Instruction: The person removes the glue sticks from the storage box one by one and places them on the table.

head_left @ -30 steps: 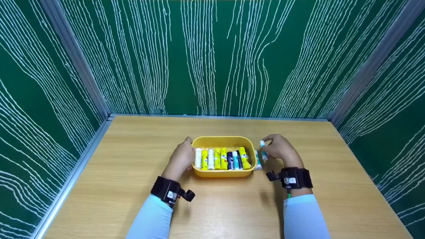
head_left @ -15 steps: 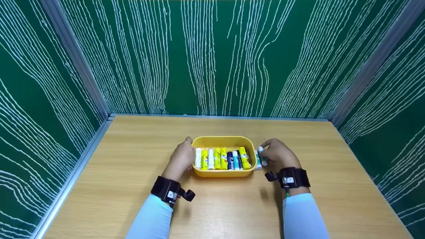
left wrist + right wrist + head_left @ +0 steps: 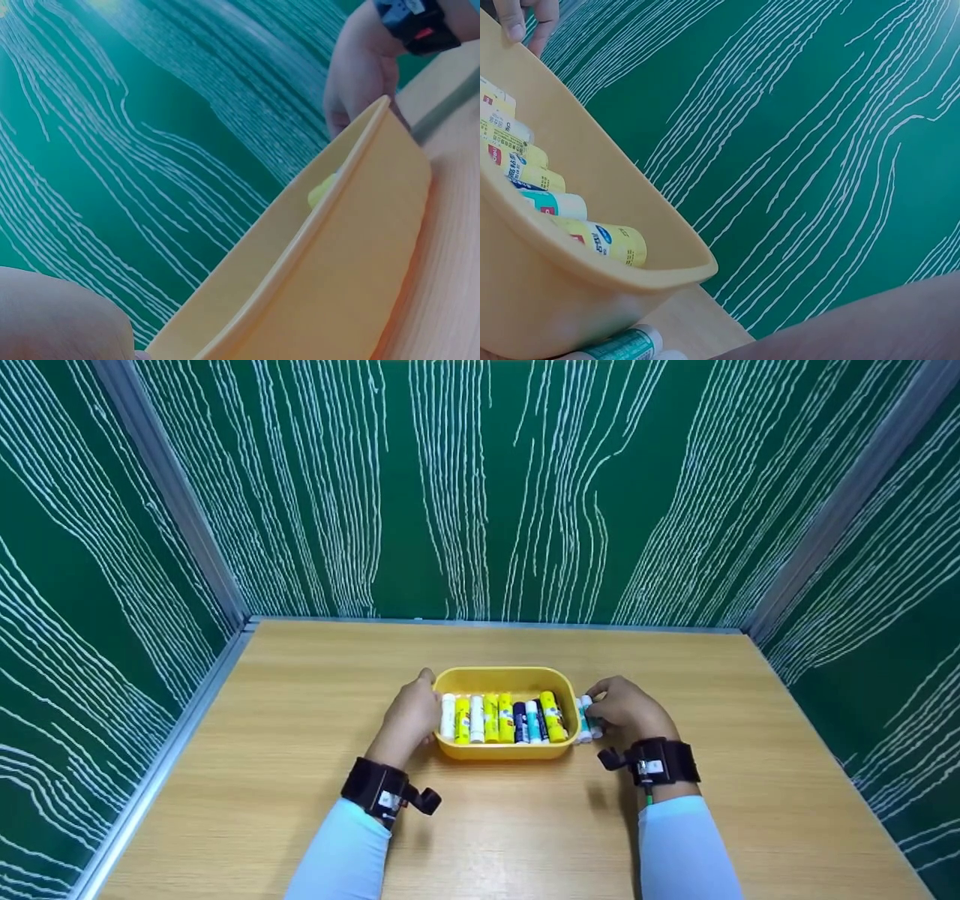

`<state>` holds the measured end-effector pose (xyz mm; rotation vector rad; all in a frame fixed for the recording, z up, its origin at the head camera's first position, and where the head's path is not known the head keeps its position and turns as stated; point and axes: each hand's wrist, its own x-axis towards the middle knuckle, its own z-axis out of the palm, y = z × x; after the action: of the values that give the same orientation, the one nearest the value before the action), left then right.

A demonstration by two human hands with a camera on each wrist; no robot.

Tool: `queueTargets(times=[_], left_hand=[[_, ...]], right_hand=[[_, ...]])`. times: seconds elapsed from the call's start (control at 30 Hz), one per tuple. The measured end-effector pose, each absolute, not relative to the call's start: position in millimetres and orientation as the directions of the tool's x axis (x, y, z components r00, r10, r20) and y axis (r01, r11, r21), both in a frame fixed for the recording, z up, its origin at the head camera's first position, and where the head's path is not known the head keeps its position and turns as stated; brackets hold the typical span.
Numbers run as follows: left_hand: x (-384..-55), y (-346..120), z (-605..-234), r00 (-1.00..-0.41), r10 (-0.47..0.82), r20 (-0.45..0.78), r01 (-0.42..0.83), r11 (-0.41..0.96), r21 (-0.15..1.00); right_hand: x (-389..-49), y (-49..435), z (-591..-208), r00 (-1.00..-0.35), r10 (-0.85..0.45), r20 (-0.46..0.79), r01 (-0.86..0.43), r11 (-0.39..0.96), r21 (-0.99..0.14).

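Note:
A yellow plastic bin (image 3: 506, 679) stands on the table, holding a row of glue sticks in yellow, white, dark blue and teal. My left hand (image 3: 411, 711) grips its left end, thumb at the rim. Just past the bin's right end, my right hand (image 3: 631, 710) pinches a white-and-teal glue stick (image 3: 586, 702) low at the table. A second teal glue stick (image 3: 583, 732) lies between that one and the bin wall. The right wrist view shows a teal glue stick (image 3: 626, 345) under the bin's corner; most of my right hand's fingers are hidden there.
The wooden table (image 3: 495, 825) has green panels with white lines (image 3: 450, 495) at its back and both sides, edged by metal strips. Inside the bin, a yellow glue stick (image 3: 615, 244) leans across its neighbours near the right end.
My right hand has come down and slightly left, bringing the glue stick down beside the one along the bin's right end. My left hand and the bin stay put.

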<state>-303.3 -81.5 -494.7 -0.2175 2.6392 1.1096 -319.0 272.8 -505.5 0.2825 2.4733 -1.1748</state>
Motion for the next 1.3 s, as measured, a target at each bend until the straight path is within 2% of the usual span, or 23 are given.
queueTargets(times=[0.47, 0.63, 0.77, 1.0, 1.17, 1.3], left_hand=[[-301, -82, -492, -0.963, -0.032, -0.266, -0.208, 0.715, 0.667], [-301, -82, -492, -0.961, -0.038, -0.275, -0.218, 0.713, 0.666], [-301, -81, -492, -0.959, -0.040, -0.282, -0.227, 0.708, 0.669], [-301, -81, -492, -0.953, -0.047, -0.298, -0.244, 0.703, 0.668], [-301, -81, -492, -0.950, -0.047, -0.309, -0.251, 0.705, 0.664], [-301, -81, -493, -0.963, -0.025, -0.267, -0.204, 0.716, 0.668]], right_hand=[[-318, 272, -506, -0.877, 0.022, -0.480, 0.434, 0.465, -0.771], [-318, 274, -505, -0.878, 0.030, -0.478, 0.437, 0.458, -0.774], [-318, 274, -502, -0.883, 0.057, -0.465, 0.426, 0.513, -0.746], [-315, 267, -479, -0.933, 0.073, -0.352, 0.290, 0.732, -0.616], [-311, 252, -462, -0.963, 0.020, -0.267, 0.192, 0.748, -0.635], [-305, 234, -455, -0.980, -0.044, -0.196, 0.094, 0.762, -0.640]])
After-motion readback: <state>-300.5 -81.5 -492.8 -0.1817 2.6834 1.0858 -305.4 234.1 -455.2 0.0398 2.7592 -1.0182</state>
